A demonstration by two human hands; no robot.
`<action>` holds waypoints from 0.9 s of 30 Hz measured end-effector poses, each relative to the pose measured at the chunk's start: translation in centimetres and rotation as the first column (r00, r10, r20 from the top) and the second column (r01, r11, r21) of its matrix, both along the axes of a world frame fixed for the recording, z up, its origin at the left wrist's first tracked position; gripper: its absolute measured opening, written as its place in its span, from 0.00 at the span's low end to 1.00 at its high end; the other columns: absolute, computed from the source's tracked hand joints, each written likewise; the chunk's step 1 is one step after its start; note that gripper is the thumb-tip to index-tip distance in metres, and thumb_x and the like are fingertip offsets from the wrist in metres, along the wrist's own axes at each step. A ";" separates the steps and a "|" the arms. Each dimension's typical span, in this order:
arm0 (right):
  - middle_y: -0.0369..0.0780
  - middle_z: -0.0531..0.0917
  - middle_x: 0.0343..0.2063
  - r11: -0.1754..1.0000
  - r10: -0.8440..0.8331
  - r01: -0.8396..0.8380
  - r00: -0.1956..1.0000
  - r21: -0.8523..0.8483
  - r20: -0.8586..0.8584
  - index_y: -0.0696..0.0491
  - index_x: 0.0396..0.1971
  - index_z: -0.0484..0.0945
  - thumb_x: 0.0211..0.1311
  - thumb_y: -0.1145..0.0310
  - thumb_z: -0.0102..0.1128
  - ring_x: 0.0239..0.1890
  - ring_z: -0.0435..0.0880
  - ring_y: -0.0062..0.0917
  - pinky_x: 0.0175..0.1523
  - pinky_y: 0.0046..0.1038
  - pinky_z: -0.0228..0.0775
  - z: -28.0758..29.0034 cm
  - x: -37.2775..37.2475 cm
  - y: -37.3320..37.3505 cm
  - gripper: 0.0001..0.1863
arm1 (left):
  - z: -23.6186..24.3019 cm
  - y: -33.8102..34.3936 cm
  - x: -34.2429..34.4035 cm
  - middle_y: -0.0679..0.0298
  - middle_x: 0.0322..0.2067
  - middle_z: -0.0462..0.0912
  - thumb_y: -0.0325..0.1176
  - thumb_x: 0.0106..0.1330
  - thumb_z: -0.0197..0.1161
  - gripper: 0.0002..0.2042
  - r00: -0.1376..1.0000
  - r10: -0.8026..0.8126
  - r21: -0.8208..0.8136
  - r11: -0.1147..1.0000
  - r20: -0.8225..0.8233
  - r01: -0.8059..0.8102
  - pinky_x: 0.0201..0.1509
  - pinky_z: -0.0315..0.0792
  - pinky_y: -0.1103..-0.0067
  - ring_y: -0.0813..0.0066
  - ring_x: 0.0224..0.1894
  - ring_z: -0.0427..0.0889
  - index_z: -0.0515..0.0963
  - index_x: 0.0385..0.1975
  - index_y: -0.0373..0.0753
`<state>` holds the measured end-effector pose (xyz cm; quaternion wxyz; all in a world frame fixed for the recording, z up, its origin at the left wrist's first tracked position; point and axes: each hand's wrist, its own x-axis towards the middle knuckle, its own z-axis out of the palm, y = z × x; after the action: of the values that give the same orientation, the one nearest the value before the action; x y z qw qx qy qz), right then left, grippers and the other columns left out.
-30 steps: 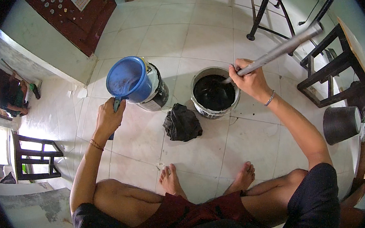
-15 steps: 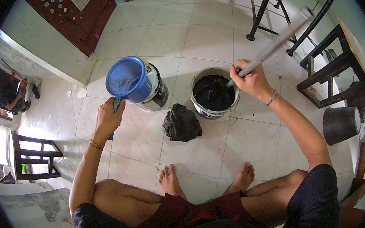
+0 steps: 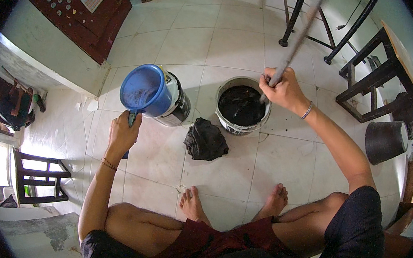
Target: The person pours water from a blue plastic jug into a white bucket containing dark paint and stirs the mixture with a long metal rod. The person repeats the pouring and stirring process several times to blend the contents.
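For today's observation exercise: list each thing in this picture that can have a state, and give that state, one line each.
Blue dipper: held by its handle, resting on the can.
Paint can: upright, beneath the dipper.
Bucket: open, holding black liquid.
Stick: tilted, lower end in the bucket.
Black cloth: crumpled on the floor.
Left hand: closed on the dipper handle.
Right hand: closed on the stick.

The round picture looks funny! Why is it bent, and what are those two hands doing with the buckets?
A camera on a person's head looks down, and its wide lens bends straight edges. That is why you see their own arms, knees and bare feet. The person sits on a tiled floor. The left hand has a grip on the handle of a blue scoop, held over a paint can. The right hand grips a long stick that dips into a bucket of black liquid. A dark rag lies between them.
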<state>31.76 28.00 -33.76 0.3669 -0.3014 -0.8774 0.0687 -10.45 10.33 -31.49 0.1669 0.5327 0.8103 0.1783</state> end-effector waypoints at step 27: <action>0.40 0.77 0.10 0.994 0.066 -0.064 0.998 0.086 -0.020 0.57 0.18 0.72 0.67 0.65 0.67 0.13 0.82 0.30 0.22 0.30 0.72 -0.1 -0.7 0.3 0.20 | 0.1 -0.1 0.3 0.52 0.15 0.79 0.45 0.73 0.60 0.21 0.999 0.010 0.011 1.000 0.043 -0.010 0.27 0.77 0.66 0.60 0.16 0.82 0.78 0.31 0.28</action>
<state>31.09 28.33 -33.89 0.3871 -0.2560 -0.8845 0.0467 -10.18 10.24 -31.35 0.1803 0.5257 0.8082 0.1948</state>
